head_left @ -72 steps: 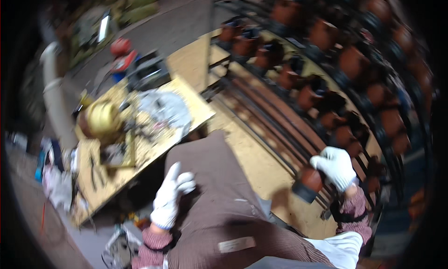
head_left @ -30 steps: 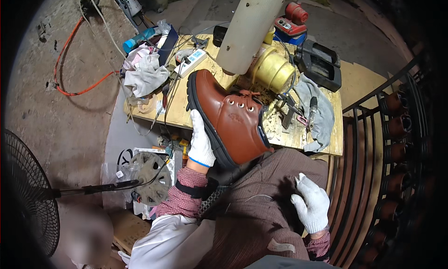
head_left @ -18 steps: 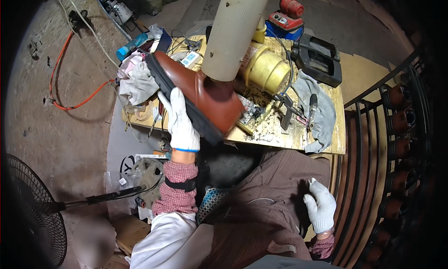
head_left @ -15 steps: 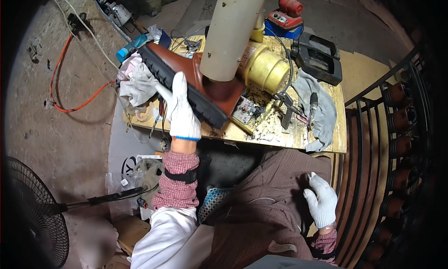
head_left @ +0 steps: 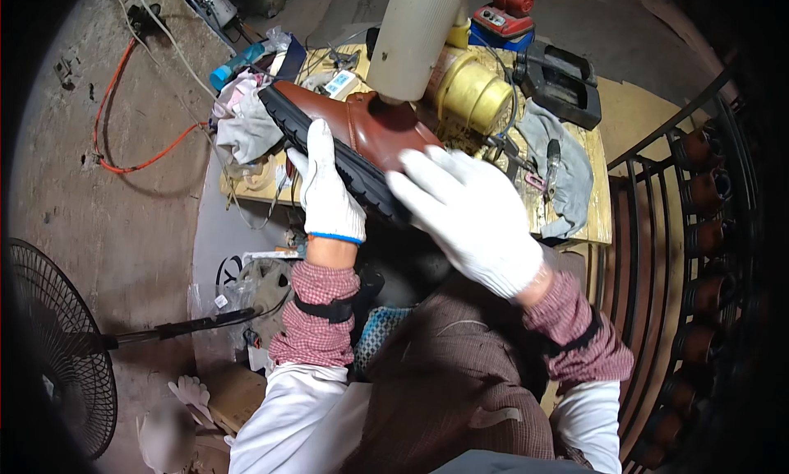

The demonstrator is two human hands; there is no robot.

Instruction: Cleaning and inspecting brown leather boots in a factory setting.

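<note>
Two white-gloved hands at work over the near edge of the tabletop [head_left: 598,204]. Left hand [head_left: 331,186] clamped on a brown leather boot [head_left: 325,104], one finger stretched up along the black lugged sole. Right hand [head_left: 464,215] blurred; fingers stretched out nearly flat and close together, lying across the heel end. Whether they touch the boot, cannot tell.

Boot held tilted on its side, sole turned toward the wearer, toe pointing up and leftward to a heap of pale rags [head_left: 246,135]. Its upper sits right under the mouth of a thick whitish tube [head_left: 415,42]; contact between the two unclear.

Just right of the tube, a yellow ribbed cylinder [head_left: 477,100]. Farther right, a grey cloth [head_left: 575,186] with a dark-handled tool [head_left: 553,155] on it, and beyond, a black recessed block [head_left: 569,104]. White power strip [head_left: 340,83] behind the boot.

Wearer in checked cuffs and a brown ribbed apron [head_left: 444,383]. Floor fan [head_left: 62,351] at far left, orange cable [head_left: 131,171] looped by the wall. To the right, a black rack [head_left: 618,293] with more brown boots in a row.
</note>
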